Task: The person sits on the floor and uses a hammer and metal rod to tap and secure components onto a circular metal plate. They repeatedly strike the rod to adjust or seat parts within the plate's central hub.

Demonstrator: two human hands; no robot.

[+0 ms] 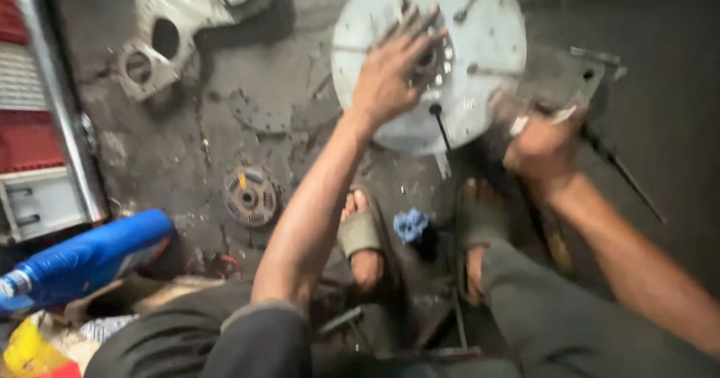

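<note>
Disc: round, grey, flat on floor. Left hand: fingers spread, pressing disc's hub. Right hand: beside disc, closed on a blurred tool, seemingly a rod.

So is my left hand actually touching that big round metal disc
Touching. The head view shows the left hand lying flat on the round metal disc, its fingers spread over the bolts at the centre with no gap visible.
</note>
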